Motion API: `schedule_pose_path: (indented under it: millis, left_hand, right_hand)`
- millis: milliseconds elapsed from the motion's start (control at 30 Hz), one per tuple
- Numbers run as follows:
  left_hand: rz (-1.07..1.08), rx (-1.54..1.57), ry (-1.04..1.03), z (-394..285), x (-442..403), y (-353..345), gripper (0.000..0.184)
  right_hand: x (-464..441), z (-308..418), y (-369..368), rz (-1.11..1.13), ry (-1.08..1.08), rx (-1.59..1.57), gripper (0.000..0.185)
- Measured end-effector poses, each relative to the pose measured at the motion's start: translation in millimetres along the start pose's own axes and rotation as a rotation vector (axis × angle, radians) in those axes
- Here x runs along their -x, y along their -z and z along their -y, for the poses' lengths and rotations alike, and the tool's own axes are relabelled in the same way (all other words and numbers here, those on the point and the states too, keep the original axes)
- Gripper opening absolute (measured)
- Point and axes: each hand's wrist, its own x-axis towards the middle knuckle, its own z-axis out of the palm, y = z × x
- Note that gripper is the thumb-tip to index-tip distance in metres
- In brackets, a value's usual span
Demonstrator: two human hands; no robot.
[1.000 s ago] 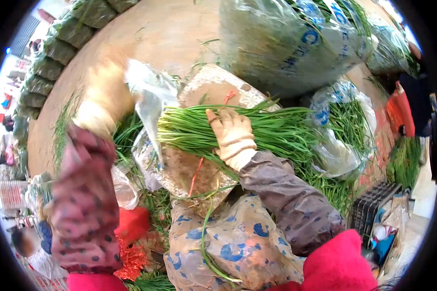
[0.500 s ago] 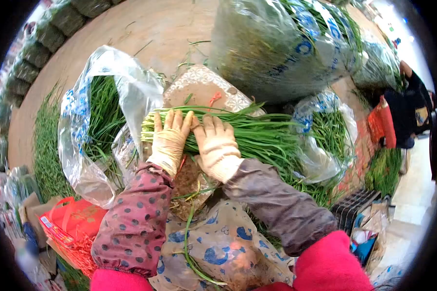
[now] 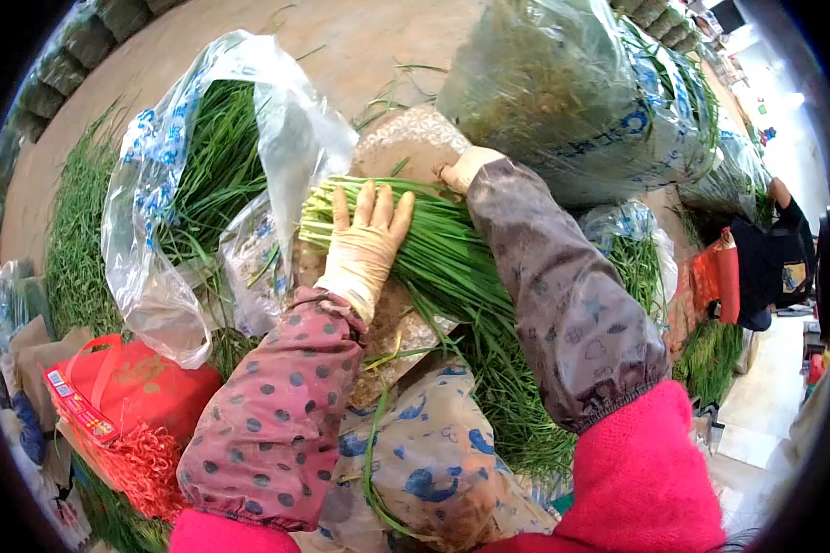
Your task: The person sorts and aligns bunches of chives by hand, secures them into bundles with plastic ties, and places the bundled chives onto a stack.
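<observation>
A bundle of long green stalks [image 3: 443, 244] lies across a small patterned board [image 3: 406, 138], pale cut ends to the left. My left hand [image 3: 364, 240], in a cream glove, rests on the bundle near those ends with its fingers spread. Beyond the bundle, at the board's far right edge, is my right hand [image 3: 468, 170], also gloved. Its fingers are bent and closed; what they hold, if anything, is too small to name. The red tie seen earlier on the board does not show.
An open clear bag [image 3: 134, 221] of greens stands at the left, above a red bag [image 3: 148, 387] with red ties. A large full plastic bag [image 3: 544, 101] is at the back. Another person [image 3: 770, 263] in dark clothing is at the right.
My left hand came down onto the bundle and stays there. My right hand has left the bundle and moved to the board's far side. The bundle's leafy end now slants down toward me.
</observation>
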Motion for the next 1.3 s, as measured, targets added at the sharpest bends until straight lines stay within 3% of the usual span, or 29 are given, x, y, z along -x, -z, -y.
schedule_pose_path:
  millis: [167, 267, 333, 500, 667, 733, 800, 833, 867, 933, 967, 1000, 1067, 1200, 1300]
  left_hand:
    - [0.036, -0.015, 0.017, -2.1, -1.3, 2.1, 0.062]
    - [0.019, 0.016, 0.024, -3.1, -1.2, -1.6, 0.059]
    - [0.008, -0.012, 0.024, -3.9, -0.5, -1.3, 0.056]
    - [-0.015, -0.012, 0.048, -5.4, -1.9, -2.9, 0.053]
    - [0.013, 0.125, 0.007, 1.6, 1.0, -0.7, 0.047]
    - [0.033, 0.106, -0.055, 8.2, 3.3, 8.8, 0.058]
    - [0.180, 0.165, -0.125, 17.0, -0.1, 28.3, 0.080]
    - [0.276, 0.387, -0.147, 27.8, -2.9, 45.5, 0.098]
    - [0.088, 0.608, -0.203, 38.0, 2.1, 51.2, 0.084]
    - [-0.157, 0.746, -0.265, 56.1, 12.6, 72.4, 0.062]
    - [-0.253, 0.705, -0.258, 61.9, 20.9, 76.4, 0.041]
    - [-0.248, 0.643, -0.304, 67.9, 32.2, 76.0, 0.031]
    - [0.233, 0.408, -0.468, 73.0, 49.6, 57.7, 0.037]
    - [0.334, 0.217, -0.622, 71.0, 66.2, 26.2, 0.052]
    - [0.555, 0.417, -0.616, 66.4, 57.8, 29.7, 0.048]
  right_hand:
    - [-23.2, 17.5, -17.6, -0.002, -0.131, -0.012, 0.051]
    - [-5.7, 37.0, -12.7, -0.123, -0.084, 0.011, 0.045]
    - [-4.6, 35.6, -10.1, -0.091, 0.006, -0.350, 0.038]
    - [23.3, 39.7, -5.1, 0.033, 0.154, -0.519, 0.036]
    - [56.5, 43.2, -74.8, -0.525, 0.033, -0.812, 0.029]
    - [70.5, 53.0, -71.6, -0.648, 0.034, -0.780, 0.025]
    - [67.5, 49.7, -71.3, -0.674, 0.090, -0.708, 0.022]
    - [63.0, 45.9, -74.2, -0.688, 0.114, -0.728, 0.022]
    - [58.3, 43.3, -76.6, -0.702, 0.146, -0.745, 0.022]
    - [55.1, 42.6, -75.6, -0.642, 0.109, -0.790, 0.021]
    - [55.4, 42.7, -74.3, -0.648, 0.111, -0.756, 0.022]
    - [54.9, 42.8, -74.9, -0.653, 0.115, -0.720, 0.022]
    - [53.9, 41.3, -78.8, -0.619, 0.125, -0.743, 0.023]
    - [52.6, 40.9, -79.0, -0.637, 0.109, -0.745, 0.024]
    - [47.8, 39.1, -83.8, -0.635, 0.175, -0.826, 0.023]
